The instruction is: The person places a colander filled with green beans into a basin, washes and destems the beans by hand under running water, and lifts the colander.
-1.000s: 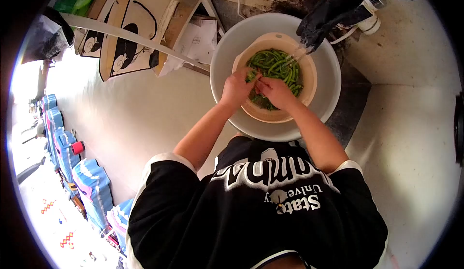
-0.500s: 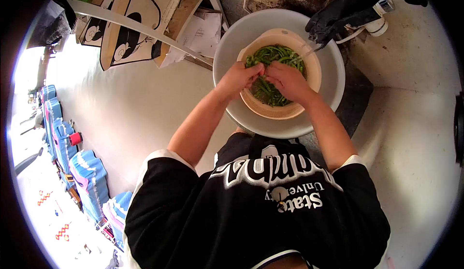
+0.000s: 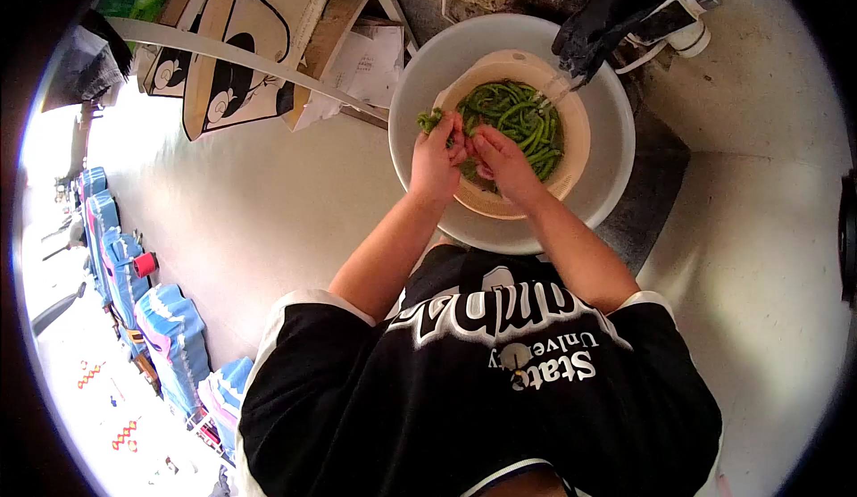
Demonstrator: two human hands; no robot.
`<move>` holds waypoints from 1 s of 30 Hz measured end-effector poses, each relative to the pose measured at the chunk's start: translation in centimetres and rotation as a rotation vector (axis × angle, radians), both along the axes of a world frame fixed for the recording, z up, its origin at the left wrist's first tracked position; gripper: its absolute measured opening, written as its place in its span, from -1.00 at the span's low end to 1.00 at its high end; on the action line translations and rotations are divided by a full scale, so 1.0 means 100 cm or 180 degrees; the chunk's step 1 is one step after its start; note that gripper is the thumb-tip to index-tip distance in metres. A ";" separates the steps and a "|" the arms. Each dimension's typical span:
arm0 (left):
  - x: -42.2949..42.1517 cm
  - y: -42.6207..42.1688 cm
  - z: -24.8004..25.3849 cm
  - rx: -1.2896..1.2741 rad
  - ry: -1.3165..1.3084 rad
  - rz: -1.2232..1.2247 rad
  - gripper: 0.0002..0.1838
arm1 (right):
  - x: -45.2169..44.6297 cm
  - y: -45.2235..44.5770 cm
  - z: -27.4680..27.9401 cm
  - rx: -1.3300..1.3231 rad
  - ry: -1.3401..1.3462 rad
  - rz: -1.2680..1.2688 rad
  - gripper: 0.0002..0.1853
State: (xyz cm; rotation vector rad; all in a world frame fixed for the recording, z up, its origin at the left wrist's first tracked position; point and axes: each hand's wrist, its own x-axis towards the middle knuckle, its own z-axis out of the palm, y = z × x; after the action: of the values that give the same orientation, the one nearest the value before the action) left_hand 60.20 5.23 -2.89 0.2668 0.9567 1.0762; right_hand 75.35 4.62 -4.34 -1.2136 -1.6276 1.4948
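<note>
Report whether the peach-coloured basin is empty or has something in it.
Not empty: the peach-coloured basin holds long green vegetables, visible across its middle. How deep they go, I cannot tell.

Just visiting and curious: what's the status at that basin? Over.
Left hand closed on green beans; right hand close by, grip unclear. More beans in peach tub. Dark draped thing overhangs grey basin, clear of hands.

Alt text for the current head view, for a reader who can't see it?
A person's left hand clutches a green bunch, with the right hand close beside it, over long green vegetables in a beige basket inside a larger grey basin. A black object overhangs the basin's far edge; the person wears a black shirt.
</note>
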 end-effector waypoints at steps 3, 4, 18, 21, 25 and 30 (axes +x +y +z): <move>-0.014 0.000 0.004 0.0084 0.1472 -0.1772 -0.80 | 0.026 0.006 0.011 0.0959 -0.0995 0.0851 -0.79; -0.017 -0.001 0.006 0.0268 0.2310 -0.2555 -0.77 | 0.034 0.009 0.012 0.1251 -0.1361 0.1273 -0.79; -0.025 0.015 0.009 0.0465 0.2976 -0.1953 -0.66 | 0.011 0.017 -0.060 -0.0487 -0.1982 0.0571 -0.66; -0.030 0.016 -0.011 0.0542 0.2985 -0.2070 -0.65 | 0.030 0.026 -0.028 -0.2328 0.0443 -0.0026 -0.76; -0.011 0.001 -0.024 0.1016 0.2669 -0.1941 -0.66 | 0.033 0.023 -0.008 -0.2281 0.0806 -0.0494 -0.81; -0.002 0.007 -0.023 0.0927 0.2510 -0.2446 -0.64 | 0.025 0.017 -0.010 -0.2217 0.0875 -0.0759 -0.81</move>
State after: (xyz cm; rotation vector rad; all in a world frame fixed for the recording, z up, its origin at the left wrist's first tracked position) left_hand 59.96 5.94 -5.14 1.2560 1.2238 0.3625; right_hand 77.85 6.33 -5.33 -1.4060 -0.7588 2.0331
